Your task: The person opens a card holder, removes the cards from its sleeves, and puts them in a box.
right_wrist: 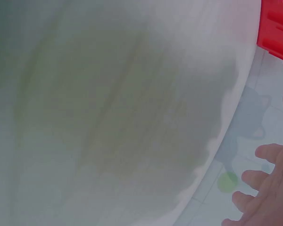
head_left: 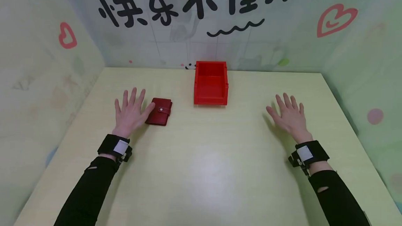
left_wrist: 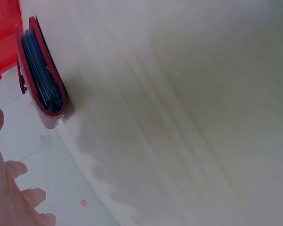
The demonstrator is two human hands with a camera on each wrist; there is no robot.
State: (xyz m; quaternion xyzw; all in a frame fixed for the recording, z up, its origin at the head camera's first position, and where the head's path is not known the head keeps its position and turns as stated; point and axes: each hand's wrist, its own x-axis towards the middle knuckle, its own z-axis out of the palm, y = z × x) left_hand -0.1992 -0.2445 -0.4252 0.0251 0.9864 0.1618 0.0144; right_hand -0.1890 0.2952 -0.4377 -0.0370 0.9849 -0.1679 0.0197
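Nearest the camera, two black sleeves with wrist-worn cameras reach out over the pale tabletop [head_left: 201, 170]. The left hand [head_left: 129, 112] lies flat with its fingers spread wide and straight, holding nothing; its thumb reaches to the left edge of a dark red wallet [head_left: 159, 111] and seems to touch it, though contact cannot be told for sure. The wallet lies closed, snap side up, and the left wrist view shows its stacked blue inner leaves [left_wrist: 40, 77] along the open edge. The right hand [head_left: 289, 115] is also flat and wide open, well apart from everything, resting on or just over the bare tabletop. Judging from this, the wallet is the thing in hand, and a good grasp would likely take it across its short sides, thumb on one edge and fingers on the other, so the flap stays shut and the leaves do not fan out. Farther back, near the wall, stands a red open-fronted bin [head_left: 210, 83]; its inside shows only bare red floor and walls, with nothing in it.
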